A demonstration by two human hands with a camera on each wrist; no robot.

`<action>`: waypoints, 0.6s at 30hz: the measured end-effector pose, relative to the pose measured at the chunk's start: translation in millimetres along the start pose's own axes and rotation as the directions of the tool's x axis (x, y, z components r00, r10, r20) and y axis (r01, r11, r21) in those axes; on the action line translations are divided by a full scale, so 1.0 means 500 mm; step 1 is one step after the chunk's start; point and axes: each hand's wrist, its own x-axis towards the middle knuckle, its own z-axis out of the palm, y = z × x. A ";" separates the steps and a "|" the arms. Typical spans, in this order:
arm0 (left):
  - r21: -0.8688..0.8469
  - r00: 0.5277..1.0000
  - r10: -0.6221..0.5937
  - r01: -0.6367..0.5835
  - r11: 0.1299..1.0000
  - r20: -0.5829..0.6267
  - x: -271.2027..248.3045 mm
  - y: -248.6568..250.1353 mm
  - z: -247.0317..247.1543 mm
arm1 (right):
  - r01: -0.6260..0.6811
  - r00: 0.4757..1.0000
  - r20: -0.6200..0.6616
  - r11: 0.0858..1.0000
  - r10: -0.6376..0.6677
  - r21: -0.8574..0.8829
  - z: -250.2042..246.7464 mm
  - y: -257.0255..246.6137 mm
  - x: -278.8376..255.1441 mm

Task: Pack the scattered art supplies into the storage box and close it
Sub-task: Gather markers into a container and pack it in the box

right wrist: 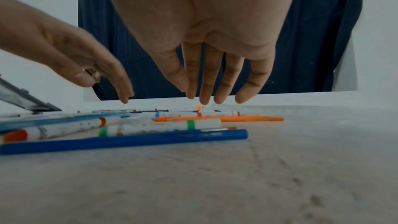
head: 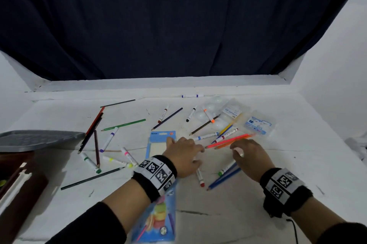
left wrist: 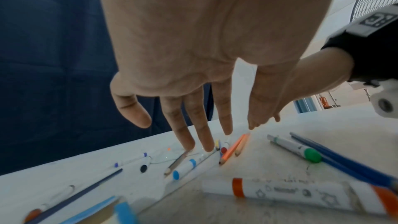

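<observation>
Markers and coloured pencils lie scattered over the white table [head: 278,164]. My left hand [head: 184,154] hovers with straight fingers [left wrist: 204,135] above a blue card pack [head: 160,142] and a red-capped marker [head: 199,177]; it holds nothing. My right hand [head: 248,156] is spread, fingers [right wrist: 206,81] straight, just above a green-capped marker [right wrist: 159,126] and blue pencils [right wrist: 122,140], beside the orange and pink pencils [head: 228,141]. The storage box [head: 19,180], dark brown, stands open at the left edge, with its grey lid [head: 35,139] behind.
Clear plastic trays [head: 216,112] and a small blue-labelled packet [head: 258,123] lie at the back right. A colourful blue package [head: 156,218] lies under my left forearm. A dark curtain hangs behind the table; white walls close both sides.
</observation>
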 end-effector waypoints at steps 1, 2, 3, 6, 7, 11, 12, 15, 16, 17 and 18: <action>0.016 1.000 0.004 -0.005 1.000 0.021 0.023 0.015 0.000 | 0.008 1.000 0.022 1.000 -0.007 -0.014 -0.002 0.010 0.011; 0.037 0.999 0.000 -0.001 0.999 0.040 0.045 0.026 0.000 | 0.018 0.999 0.051 0.999 -0.016 -0.040 -0.003 0.018 0.022; 0.051 0.998 -0.013 0.010 0.999 0.055 0.065 0.034 0.001 | 0.036 0.995 0.092 0.996 -0.028 -0.084 -0.004 0.024 0.033; 0.031 0.994 -0.071 0.068 0.997 0.082 0.111 0.043 0.004 | 0.075 0.975 0.221 0.977 -0.030 -0.200 -0.008 0.035 0.061; 0.019 0.993 -0.086 0.085 0.996 0.081 0.120 0.044 0.004 | 0.084 0.969 0.244 0.976 -0.033 -0.202 -0.009 0.040 0.069; -0.005 0.988 -0.144 0.144 0.990 0.055 0.135 0.053 0.002 | 0.174 0.950 0.295 0.955 -0.100 -0.238 -0.009 0.052 0.099; 0.005 0.987 -0.153 0.153 0.988 0.041 0.137 0.056 0.002 | 0.196 0.943 0.315 0.947 -0.111 -0.253 -0.008 0.052 0.105; 0.032 0.985 -0.174 0.173 0.984 0.006 0.141 0.066 -0.001 | 0.246 0.920 0.372 0.919 -0.122 -0.307 -0.004 0.050 0.120; 0.033 0.983 -0.181 0.181 0.983 -0.004 0.141 0.069 0.000 | 0.258 0.916 0.381 0.912 -0.126 -0.318 -0.003 0.049 0.124; 0.030 0.983 -0.183 0.184 0.983 -0.012 0.140 0.071 0.001 | 0.263 0.914 0.386 0.909 -0.127 -0.323 -0.001 0.048 0.127; 0.025 0.982 -0.185 0.186 0.982 -0.021 0.138 0.073 0.002 | 0.265 0.913 0.387 0.908 -0.128 -0.325 0.000 0.047 0.129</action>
